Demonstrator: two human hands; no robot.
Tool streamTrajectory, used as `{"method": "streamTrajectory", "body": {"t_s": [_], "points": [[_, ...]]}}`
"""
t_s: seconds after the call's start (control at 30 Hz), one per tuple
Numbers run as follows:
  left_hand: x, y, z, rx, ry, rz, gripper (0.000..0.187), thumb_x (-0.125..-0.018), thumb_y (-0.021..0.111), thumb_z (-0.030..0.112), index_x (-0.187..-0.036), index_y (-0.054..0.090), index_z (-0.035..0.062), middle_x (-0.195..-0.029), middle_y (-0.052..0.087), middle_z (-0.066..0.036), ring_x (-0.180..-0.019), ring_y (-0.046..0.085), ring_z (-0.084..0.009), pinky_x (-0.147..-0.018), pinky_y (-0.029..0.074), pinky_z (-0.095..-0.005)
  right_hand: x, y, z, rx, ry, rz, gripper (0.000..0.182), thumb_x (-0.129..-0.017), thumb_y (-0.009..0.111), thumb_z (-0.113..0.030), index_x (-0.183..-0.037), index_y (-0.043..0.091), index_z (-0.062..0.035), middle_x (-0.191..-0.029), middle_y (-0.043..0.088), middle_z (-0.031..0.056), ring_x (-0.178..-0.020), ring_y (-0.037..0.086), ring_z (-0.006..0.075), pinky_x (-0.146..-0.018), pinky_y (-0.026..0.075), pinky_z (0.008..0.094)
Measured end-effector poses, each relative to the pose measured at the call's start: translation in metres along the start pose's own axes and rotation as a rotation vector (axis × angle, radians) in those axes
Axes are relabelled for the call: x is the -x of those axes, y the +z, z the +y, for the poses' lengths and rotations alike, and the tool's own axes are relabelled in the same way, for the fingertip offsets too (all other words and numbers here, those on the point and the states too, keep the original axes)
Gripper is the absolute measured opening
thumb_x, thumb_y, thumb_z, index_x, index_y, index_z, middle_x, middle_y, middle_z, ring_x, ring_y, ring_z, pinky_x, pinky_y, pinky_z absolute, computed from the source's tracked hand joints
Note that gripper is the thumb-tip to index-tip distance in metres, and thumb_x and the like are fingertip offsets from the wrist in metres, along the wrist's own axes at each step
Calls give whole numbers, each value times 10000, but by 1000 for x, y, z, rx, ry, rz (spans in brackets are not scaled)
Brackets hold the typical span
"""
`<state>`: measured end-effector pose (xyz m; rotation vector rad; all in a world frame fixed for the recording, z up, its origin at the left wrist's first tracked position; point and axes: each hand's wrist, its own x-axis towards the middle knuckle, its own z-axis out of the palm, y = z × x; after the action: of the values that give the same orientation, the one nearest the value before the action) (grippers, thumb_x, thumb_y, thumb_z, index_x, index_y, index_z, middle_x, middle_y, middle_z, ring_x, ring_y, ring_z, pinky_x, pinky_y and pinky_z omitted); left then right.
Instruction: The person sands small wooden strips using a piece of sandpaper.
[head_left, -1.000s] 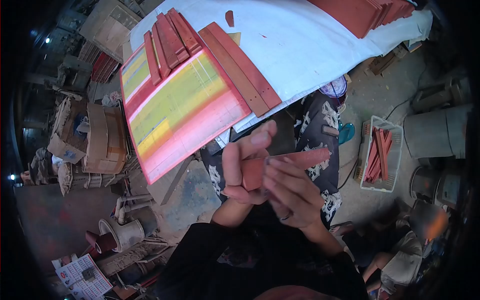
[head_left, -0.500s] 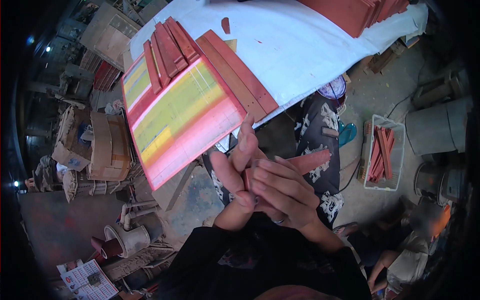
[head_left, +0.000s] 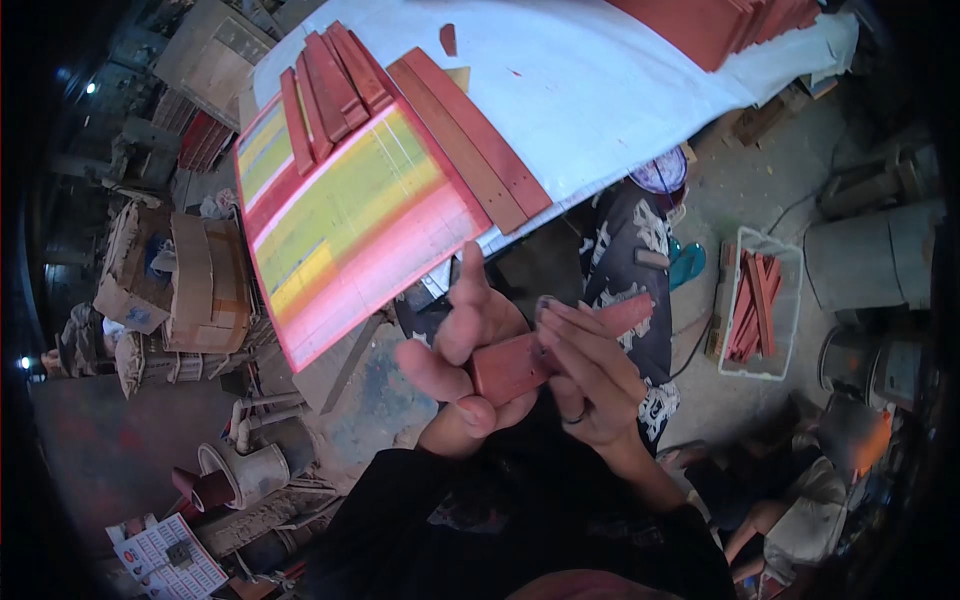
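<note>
A red wooden piece lies slantwise across my two hands, its blunt end toward the left and its narrower end sticking out at the right. My left hand supports it from below, with the piece on the palm and the fingers partly spread. Over its middle, the fingers of my right hand are wrapped close together. Just beyond is a striped yellow and pink board on the table, with several red strips on it and two longer strips at its right edge.
The table has a white cover and a stack of red boards at its far edge. On the floor at the right stands a white basket of red strips. Cardboard boxes are at the left. Another person is at the lower right.
My right hand has shifted right and uncovered the piece's left end. The left fingers have spread around that end. The whole view has shifted slightly.
</note>
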<state>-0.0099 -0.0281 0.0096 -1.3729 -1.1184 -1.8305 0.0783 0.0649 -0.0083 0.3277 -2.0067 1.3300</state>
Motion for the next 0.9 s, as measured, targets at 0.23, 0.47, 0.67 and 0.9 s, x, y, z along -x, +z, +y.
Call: {"method": "streamTrajectory", "body": {"t_s": [0.23,0.47,0.67,0.9], "points": [[13,21,5,-67,53,234,639,-1004,320,366,-1515,32,112,-1516,311,-112,-1406,259,-351,-1143,91,-615,1,-2,-14,-52,-73,21,294,-939,572,-215,-1090,654,22,-1107,656,176,-1063,637,352,-970,460,458],[19,19,10,-14,18,224,607,-1006,317,378,-1517,73,157,-1568,196,-49,-1385,333,-275,-1132,209,-565,72,-28,46,104,220,58,316,-858,626,-77,-1153,625,37,-1145,638,176,-1125,600,326,-985,447,459],[15,18,16,112,-72,81,643,-933,384,379,-1484,191,109,-1502,317,-80,-1176,554,-288,-998,436,-481,124,-65,104,221,440,-34,346,-875,577,-40,-1218,587,11,-1202,606,174,-1172,563,319,-1057,372,455],[13,33,32,49,-171,255,573,-922,388,359,-1432,311,109,-1336,475,-81,-782,625,-209,-677,526,-338,123,-72,110,225,457,-77,598,-692,520,115,-1274,547,-21,-1223,581,163,-1152,560,330,-1087,343,466]]}}
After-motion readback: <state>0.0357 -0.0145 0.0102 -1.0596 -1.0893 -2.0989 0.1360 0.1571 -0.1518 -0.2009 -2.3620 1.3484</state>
